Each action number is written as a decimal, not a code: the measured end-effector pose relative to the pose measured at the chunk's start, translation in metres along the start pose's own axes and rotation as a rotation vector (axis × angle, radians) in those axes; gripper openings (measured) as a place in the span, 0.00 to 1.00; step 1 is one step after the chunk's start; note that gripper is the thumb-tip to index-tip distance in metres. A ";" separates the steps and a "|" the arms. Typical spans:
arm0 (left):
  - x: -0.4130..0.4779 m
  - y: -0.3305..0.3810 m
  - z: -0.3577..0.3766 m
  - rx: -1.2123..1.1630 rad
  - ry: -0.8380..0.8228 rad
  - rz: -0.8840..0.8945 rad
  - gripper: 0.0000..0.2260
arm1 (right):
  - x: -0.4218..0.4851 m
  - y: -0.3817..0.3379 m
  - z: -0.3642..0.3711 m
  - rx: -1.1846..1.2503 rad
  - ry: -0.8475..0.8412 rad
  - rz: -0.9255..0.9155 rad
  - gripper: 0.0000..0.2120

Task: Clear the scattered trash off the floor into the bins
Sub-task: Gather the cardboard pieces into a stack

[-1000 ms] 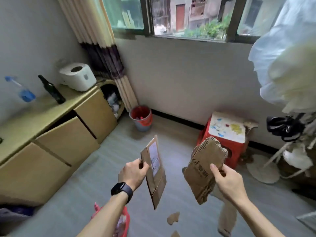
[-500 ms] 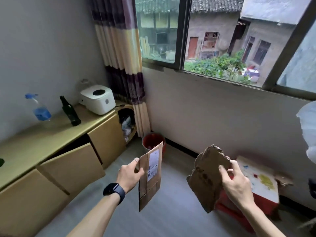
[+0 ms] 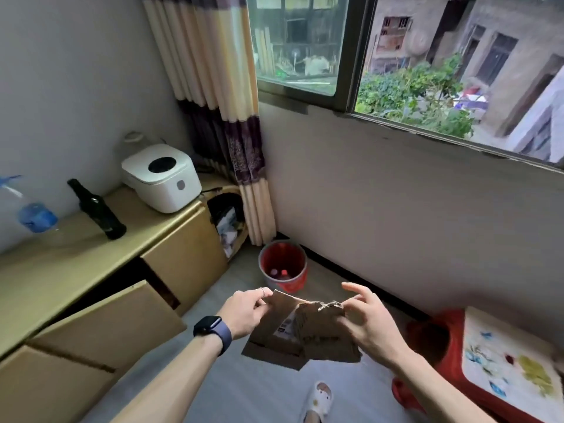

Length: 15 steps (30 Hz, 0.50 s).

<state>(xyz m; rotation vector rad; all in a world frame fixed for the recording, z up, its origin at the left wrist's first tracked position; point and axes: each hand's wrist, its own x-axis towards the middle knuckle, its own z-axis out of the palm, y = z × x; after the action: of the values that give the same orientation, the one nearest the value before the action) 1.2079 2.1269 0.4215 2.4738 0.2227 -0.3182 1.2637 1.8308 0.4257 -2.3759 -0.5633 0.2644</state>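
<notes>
Two torn pieces of brown cardboard are held together in front of me. My left hand [image 3: 244, 312], with a dark watch on the wrist, pinches the labelled cardboard piece [image 3: 274, 334] at its top left corner. My right hand [image 3: 369, 325] grips the ragged cardboard piece [image 3: 323, 331], which overlaps the first on the right. Beyond them a red bin [image 3: 285, 267] stands on the floor in the corner under the curtain, with a few small items inside.
A low tan cabinet [image 3: 91, 270] runs along the left wall, one door ajar; on it stand a white cooker [image 3: 161, 177], a dark bottle [image 3: 97, 210] and a spray bottle [image 3: 33, 213]. A red stool [image 3: 439, 346] with a painted board stands right. My slippered foot [image 3: 319, 399] is below.
My hands have come together, so the two cardboard pieces now overlap. The view has moved closer to the corner, and the red bin lies just beyond the cardboard.
</notes>
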 end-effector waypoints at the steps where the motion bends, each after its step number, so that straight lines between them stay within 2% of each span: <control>1: 0.014 0.000 -0.002 -0.003 0.003 -0.007 0.07 | 0.020 0.002 0.000 -0.041 -0.021 -0.004 0.05; 4: 0.051 0.000 -0.005 -0.029 -0.005 -0.039 0.04 | 0.071 0.009 -0.005 -0.114 -0.146 0.059 0.08; 8: 0.100 -0.003 -0.010 -0.054 -0.013 -0.106 0.05 | 0.132 0.030 0.002 -0.156 -0.314 0.001 0.17; 12: 0.144 -0.015 -0.001 -0.150 -0.063 -0.195 0.07 | 0.178 0.049 0.019 -0.271 -0.434 -0.089 0.13; 15: 0.183 -0.027 0.007 -0.257 -0.039 -0.254 0.11 | 0.212 0.058 0.034 -0.377 -0.448 -0.050 0.12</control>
<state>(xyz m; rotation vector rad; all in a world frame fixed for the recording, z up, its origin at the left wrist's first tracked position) 1.3756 2.1596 0.3498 2.1855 0.5295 -0.4167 1.4593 1.9092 0.3537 -2.6695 -0.9479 0.7350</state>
